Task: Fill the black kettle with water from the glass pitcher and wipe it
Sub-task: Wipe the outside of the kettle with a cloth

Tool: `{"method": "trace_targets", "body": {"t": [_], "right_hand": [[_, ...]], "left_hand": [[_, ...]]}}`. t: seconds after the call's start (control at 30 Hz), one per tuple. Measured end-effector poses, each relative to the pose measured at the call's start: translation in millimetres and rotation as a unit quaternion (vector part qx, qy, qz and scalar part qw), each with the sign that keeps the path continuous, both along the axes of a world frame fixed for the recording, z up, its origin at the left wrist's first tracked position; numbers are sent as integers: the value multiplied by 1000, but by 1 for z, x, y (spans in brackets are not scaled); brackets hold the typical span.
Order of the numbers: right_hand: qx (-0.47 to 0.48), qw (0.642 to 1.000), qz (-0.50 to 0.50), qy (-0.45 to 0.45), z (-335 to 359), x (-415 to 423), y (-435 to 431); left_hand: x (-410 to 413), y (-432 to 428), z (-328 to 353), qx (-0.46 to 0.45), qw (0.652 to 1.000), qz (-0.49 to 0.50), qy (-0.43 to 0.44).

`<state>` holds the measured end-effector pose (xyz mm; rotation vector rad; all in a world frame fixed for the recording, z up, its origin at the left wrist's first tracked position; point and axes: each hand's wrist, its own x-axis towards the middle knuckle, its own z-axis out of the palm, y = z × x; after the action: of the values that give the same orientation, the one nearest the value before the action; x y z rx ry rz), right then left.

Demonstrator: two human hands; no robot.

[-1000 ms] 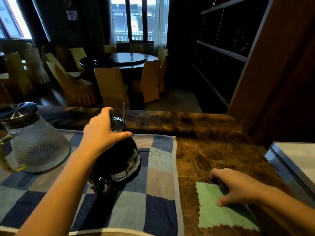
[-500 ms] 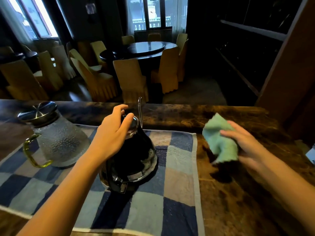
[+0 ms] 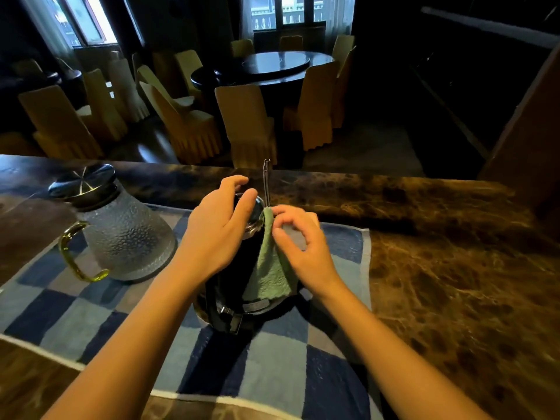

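The black kettle (image 3: pixel 225 294) stands on a blue checked towel (image 3: pixel 274 369), its thin metal spout (image 3: pixel 266 180) pointing up at the far side. My left hand (image 3: pixel 216 233) grips the kettle's lid and top from the left. My right hand (image 3: pixel 298 248) pinches a green cloth (image 3: pixel 271 269) and holds it against the kettle's right side, just below the spout. The glass pitcher (image 3: pixel 125 234), with a dark metal lid and a yellow-green handle, stands on the towel to the left, apart from both hands.
The towel lies on a dark brown marble counter (image 3: pixel 454 268), bare to the right. Beyond the counter's far edge are a round dark dining table (image 3: pixel 272 66) and several yellow covered chairs. Dark shelving rises at the right.
My right hand lifted the green cloth from the counter at the right and brought it left onto the kettle's side. My left hand stayed on the kettle's lid.
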<state>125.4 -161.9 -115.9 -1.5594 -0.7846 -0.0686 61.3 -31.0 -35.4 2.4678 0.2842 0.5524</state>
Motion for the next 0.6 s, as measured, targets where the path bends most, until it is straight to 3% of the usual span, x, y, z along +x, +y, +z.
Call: {"method": "trace_targets", "body": {"t": [0.1, 0.23, 0.3, 0.4, 0.47, 0.6], "right_hand": [[66, 995, -4, 71, -14, -8, 30], [120, 960, -159, 195, -44, -25, 40], [109, 953, -173, 224, -53, -46, 42], [70, 981, -121, 137, -34, -65, 42], [46, 989, -77, 114, -16, -35, 46], [-66, 976, -51, 201, -20, 22, 46]], "left_hand": [[1, 1, 0, 12, 1000, 4, 1], [0, 0, 0, 17, 1000, -1, -3], [0, 0, 0, 7, 1000, 0, -4], [-1, 1, 0, -20, 1000, 3, 2], [-1, 3, -1, -39, 999, 7, -1], [-3, 2, -3, 36, 999, 19, -12]]}}
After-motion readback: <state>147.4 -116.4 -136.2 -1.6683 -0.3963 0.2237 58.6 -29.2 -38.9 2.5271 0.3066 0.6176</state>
